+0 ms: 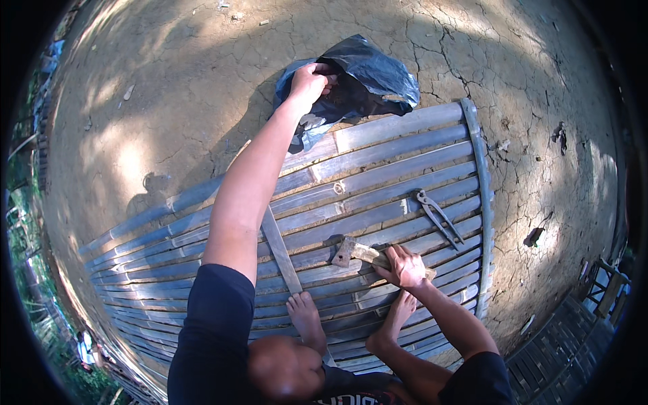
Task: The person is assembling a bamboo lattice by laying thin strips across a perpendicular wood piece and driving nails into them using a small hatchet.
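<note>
My left hand (310,84) reaches far forward into the mouth of a dark plastic bag (381,71). Its fingers are curled inside the opening, and shadow there hides what they hold, if anything. The bag sits crumpled at the far edge of a bamboo slat platform (378,165). My right hand (405,266) is closed round the wooden handle of a small hatchet (345,251), which rests on the slats with its metal head toward the left. To the right and farther off, metal pincers (439,217) lie with their handles apart.
Both my bare feet (307,317) are on the platform, close to the hatchet. A bamboo crosspiece (480,196) runs along the platform's right end. Cracked earth ground (540,142) surrounds it, and another dark slatted surface (557,347) is at the lower right.
</note>
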Available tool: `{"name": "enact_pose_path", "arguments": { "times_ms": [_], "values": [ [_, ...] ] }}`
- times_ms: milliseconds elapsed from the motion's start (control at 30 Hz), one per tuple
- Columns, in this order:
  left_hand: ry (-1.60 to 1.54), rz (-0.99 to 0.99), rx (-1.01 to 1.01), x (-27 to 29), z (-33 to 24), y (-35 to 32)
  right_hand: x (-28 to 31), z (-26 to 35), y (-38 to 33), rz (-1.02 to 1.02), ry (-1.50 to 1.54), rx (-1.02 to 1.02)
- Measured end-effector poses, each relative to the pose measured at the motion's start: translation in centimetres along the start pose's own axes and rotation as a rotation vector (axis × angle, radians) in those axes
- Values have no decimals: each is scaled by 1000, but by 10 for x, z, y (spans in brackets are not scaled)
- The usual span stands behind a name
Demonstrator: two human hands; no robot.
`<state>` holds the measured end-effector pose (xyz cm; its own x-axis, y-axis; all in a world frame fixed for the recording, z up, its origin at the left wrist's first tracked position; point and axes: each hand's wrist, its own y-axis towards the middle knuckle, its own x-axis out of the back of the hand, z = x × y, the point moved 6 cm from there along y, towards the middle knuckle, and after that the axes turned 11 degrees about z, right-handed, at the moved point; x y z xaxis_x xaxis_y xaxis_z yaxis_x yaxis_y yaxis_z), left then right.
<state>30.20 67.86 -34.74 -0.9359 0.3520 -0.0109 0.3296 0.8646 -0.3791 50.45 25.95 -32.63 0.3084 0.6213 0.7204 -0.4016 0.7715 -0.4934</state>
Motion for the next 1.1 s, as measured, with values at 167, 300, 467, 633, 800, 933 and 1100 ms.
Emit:
{"name": "enact_pose_path", "arguments": {
  "times_ms": [167, 300, 467, 633, 800, 933, 1100],
  "values": [
    [-50, 35, 51, 10, -2, -6, 1, 2, -1, -16, -3, 17],
    [-160, 36, 58, 32, 3, -10, 4, 8, 3, -28, -25, 24],
    [-185, 220, -80, 34, -7, -57, -9, -2, -1, 49, 20, -19],
    [-194, 131, -132, 90, -13, -163, 5, 8, 6, 96, 78, 47],
    [62, -173, 44, 114, 14, -300, 12, 19, 12, 317, 179, -40],
    [-121, -304, 90, 100, 83, -404, 8, 58, 3, 360, 438, -44],
    [-261, -342, 103, 46, 156, -452, -42, 87, 2, 373, 701, -168]
  ]
}}
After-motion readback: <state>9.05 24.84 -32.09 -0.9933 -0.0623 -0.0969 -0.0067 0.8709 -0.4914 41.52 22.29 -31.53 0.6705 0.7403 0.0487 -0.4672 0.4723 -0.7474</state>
